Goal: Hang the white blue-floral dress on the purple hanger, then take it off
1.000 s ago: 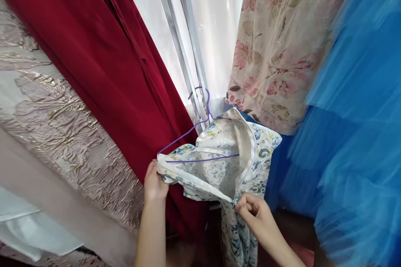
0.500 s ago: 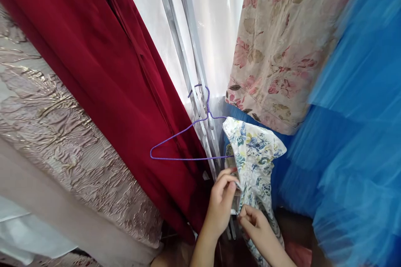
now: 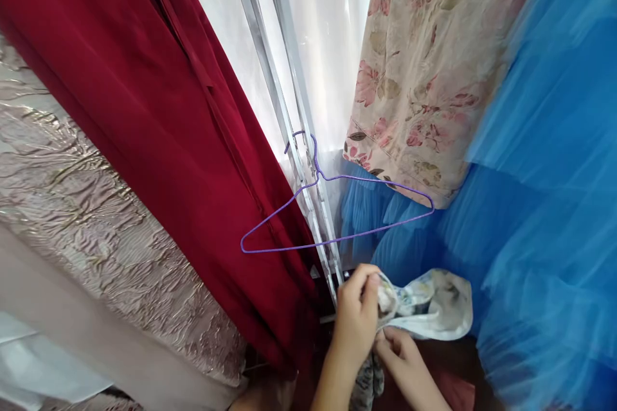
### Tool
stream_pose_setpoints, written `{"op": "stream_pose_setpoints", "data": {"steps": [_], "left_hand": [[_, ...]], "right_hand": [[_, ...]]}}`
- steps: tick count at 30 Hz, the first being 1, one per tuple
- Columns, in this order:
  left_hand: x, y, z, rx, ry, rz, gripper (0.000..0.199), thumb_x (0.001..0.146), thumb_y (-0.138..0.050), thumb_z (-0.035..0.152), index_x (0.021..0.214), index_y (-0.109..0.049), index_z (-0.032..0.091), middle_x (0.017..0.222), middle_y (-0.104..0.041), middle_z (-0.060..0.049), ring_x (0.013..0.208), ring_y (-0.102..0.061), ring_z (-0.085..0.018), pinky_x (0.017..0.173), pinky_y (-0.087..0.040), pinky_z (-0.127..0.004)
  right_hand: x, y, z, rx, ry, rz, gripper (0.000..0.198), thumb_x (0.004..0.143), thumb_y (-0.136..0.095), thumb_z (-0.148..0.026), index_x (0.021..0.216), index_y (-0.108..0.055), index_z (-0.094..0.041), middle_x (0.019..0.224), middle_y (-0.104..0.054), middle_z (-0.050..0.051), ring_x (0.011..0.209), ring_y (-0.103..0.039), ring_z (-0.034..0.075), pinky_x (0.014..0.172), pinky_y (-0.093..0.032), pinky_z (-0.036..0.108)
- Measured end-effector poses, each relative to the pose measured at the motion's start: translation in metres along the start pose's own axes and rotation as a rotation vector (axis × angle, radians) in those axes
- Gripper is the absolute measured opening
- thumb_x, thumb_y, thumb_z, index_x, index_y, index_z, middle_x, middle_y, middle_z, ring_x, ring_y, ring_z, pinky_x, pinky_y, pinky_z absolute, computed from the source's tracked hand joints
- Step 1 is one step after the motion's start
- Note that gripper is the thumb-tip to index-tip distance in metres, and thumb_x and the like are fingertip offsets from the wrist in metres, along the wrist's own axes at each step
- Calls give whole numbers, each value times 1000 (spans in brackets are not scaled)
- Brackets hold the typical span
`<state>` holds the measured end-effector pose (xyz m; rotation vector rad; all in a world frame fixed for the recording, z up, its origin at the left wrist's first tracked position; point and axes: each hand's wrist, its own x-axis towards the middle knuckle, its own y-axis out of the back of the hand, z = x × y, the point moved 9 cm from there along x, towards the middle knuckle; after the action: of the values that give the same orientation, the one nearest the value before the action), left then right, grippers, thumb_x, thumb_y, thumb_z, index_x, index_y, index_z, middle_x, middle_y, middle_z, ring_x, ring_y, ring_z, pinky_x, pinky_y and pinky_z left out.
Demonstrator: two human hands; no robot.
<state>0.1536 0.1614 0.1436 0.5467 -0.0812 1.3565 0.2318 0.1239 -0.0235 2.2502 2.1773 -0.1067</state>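
Observation:
A white garment (image 3: pixel 450 308) with a blue and yellow floral print is bunched between my hands, its pale inner side partly showing. My left hand (image 3: pixel 359 298) pinches the garment's edge, fingers closed. Just below and to the right, my right hand (image 3: pixel 398 350) grips the lower part near the white edge, fingers closed as well. Some printed cloth hangs down beneath my hands. Above them a bare purple hanger (image 3: pixel 294 248) hangs by its hook on a metal rack post, apart from the garment.
The grey metal rack (image 3: pixel 270 64) runs down the middle before white cloth. Dark red fabric (image 3: pixel 159 122) and a textured pinkish gown (image 3: pixel 96 218) hang at left. To the right are a beige floral garment (image 3: pixel 414 83) and a ruffled blue tulle dress (image 3: pixel 544 205).
The floral garment has come off the right side of the purple hanger and dropped lower in my hands, folding over to the right. The hanger is now bare and has swung slightly.

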Motion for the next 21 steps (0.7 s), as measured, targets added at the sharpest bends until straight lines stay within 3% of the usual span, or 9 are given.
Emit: {"op": "stream_pose_setpoints", "data": {"steps": [3,5,7,8,11,13,16,19,21], "left_hand": [[-4,55,16,63,-65,201,22,103,-47,29,99,-67,20,90,-69,-2,84,-64,-14,77,-46,-22],[-13,81,32,145,-132,298,19,101,-51,25,101,-69,21,93,-70,-1,86,-65,-13,78,-47,-21],[-24,93,48,225,-195,339,18,99,-54,22,102,-71,23,90,-68,-1,82,-64,-13,74,-48,-21],[-29,94,54,252,-225,343,18,98,-55,20,104,-72,23,88,-67,-1,80,-63,-13,72,-48,-21],[-38,83,64,272,-280,297,22,96,-56,18,107,-73,25,86,-66,-2,80,-63,-15,73,-50,-24],[-37,71,60,245,-241,244,21,97,-55,20,104,-74,25,88,-68,-3,84,-64,-17,78,-51,-26],[-35,59,34,114,-39,178,23,99,-54,33,100,-74,22,84,-70,-5,78,-65,-17,72,-50,-25],[-41,46,-2,-183,176,79,31,97,-56,46,111,-66,21,77,-66,-3,66,-59,-15,62,-46,-23],[-52,38,-22,-421,232,6,42,92,-62,52,122,-58,23,91,-68,-5,75,-61,-16,70,-48,-25]], "right_hand": [[-1,-4,7,-81,-42,-144,26,83,-52,-32,62,-41,-22,51,-38,-7,48,-38,11,50,-28,24],[-1,-8,-9,-237,0,-206,21,81,-53,-26,63,-45,-21,55,-45,-5,54,-45,13,55,-33,25],[-4,-11,-35,-356,67,-230,10,78,-58,-23,69,-57,-19,67,-59,-1,68,-55,17,65,-41,26],[-8,-12,-50,-362,94,-239,5,76,-62,-24,78,-63,-19,78,-65,1,77,-60,19,73,-45,28],[-23,-19,-82,-203,102,-322,44,73,-73,-30,115,-68,-20,110,-70,8,105,-62,27,94,-48,35],[-33,-30,-91,-88,58,-423,57,71,-78,-33,125,-66,-19,117,-70,10,109,-62,29,98,-48,38],[-42,-44,-88,18,-85,-479,47,74,-78,-37,116,-70,-17,105,-73,8,99,-65,30,89,-52,38],[-39,-42,-84,43,-180,-382,37,79,-75,-40,107,-72,-16,98,-74,7,96,-66,29,86,-54,37],[-35,-34,-86,39,-182,-298,38,79,-75,-42,105,-72,-15,100,-74,8,100,-66,31,89,-53,38]]}}
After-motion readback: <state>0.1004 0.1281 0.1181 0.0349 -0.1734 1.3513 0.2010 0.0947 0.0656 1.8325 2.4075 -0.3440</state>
